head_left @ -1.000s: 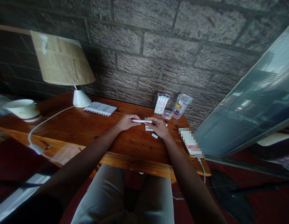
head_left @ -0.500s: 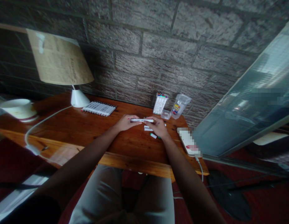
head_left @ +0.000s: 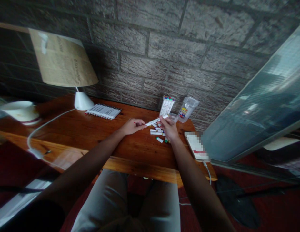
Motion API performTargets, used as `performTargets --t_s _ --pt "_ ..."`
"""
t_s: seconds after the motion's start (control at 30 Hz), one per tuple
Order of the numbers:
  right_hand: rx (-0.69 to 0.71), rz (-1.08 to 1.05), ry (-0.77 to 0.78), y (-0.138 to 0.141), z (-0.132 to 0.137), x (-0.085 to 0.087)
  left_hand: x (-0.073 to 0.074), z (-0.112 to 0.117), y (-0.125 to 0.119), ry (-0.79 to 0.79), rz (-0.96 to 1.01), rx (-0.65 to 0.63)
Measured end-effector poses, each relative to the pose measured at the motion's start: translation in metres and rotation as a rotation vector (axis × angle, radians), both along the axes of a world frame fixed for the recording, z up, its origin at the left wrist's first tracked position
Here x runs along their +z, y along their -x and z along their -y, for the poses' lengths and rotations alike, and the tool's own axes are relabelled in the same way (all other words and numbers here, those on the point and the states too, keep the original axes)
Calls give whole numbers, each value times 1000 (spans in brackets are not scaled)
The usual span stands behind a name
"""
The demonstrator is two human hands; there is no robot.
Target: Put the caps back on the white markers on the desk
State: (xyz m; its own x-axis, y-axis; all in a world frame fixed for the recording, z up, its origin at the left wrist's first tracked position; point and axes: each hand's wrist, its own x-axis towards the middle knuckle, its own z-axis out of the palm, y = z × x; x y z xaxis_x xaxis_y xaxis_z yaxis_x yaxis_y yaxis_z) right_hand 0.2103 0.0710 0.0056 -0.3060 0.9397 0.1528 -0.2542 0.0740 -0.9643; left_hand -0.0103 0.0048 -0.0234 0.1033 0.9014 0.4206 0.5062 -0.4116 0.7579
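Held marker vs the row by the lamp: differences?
The marker is single; the row holds many side by side. The marker slants between the left hand and right hand; the row lies flat on the table, untouched. Both show white barrels with dark print.

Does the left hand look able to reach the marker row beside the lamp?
Likely yes: only tabletop shows between the left hand and the marker row, though that hand is busy with a white marker.
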Motion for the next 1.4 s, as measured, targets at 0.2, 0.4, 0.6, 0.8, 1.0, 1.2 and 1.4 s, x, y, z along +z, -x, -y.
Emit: performTargets --t_s 0.2,0.4,0.6,0.8,1.0,1.2,1.4 --pt "1 -45 -18 -1 4 4 0 0 -1 11 24 -25" --pt "62 -28 -86 -1 3 2 0 1 -4 19 37 -16" --pt "-94 -156 12 -6 -8 4 2 -1 1 -23 -2 130" --pt "101 -343 249 -17 -10 20 -2 -3 4 -14 -30 135" --pt "288 -613 446 -26 -2 27 -1 -2 5 -19 -61 142" --pt "343 -750 510 -32 -2 26 -1 -1 6 -6 -66 135" --pt "432 -724 515 -34 -5 24 -1 -2 7 7 -81 143"
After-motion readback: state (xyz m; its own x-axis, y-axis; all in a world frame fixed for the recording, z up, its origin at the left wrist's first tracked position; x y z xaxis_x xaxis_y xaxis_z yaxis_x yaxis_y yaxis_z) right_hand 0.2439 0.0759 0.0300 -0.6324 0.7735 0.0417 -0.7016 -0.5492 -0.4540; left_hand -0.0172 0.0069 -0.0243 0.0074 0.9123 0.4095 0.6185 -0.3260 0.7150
